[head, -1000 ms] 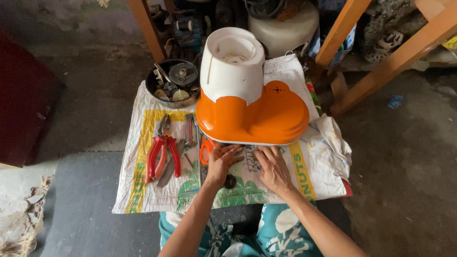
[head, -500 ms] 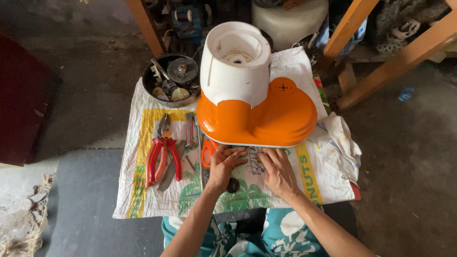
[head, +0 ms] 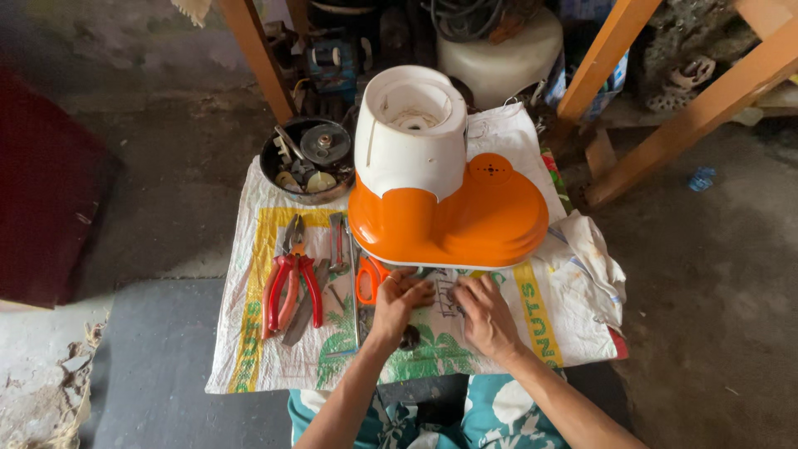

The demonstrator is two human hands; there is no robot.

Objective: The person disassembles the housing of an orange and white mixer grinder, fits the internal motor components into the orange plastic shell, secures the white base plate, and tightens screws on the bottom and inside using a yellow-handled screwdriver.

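Observation:
An orange and white mixer-grinder base (head: pixel 445 191) stands on a printed white sack cloth (head: pixel 274 357). Just in front of its orange rim, my left hand (head: pixel 397 301) and my right hand (head: pixel 485 314) rest on the cloth, fingers curled down around a small part between them that is mostly hidden. The left fingers touch the base's lower edge. Whether either hand grips the small part cannot be made out. A dark round piece (head: pixel 409 339) lies by my left wrist.
Red-handled pliers (head: pixel 291 283), orange-handled scissors (head: pixel 366 278) and other hand tools lie left of my hands. A dark bowl (head: pixel 306 160) of small parts sits at the back left. Wooden legs (head: pixel 682 108) and a white container (head: pixel 503 58) stand behind.
The view shifted slightly. Both hands stay in front of the base, fingers working at the same spot.

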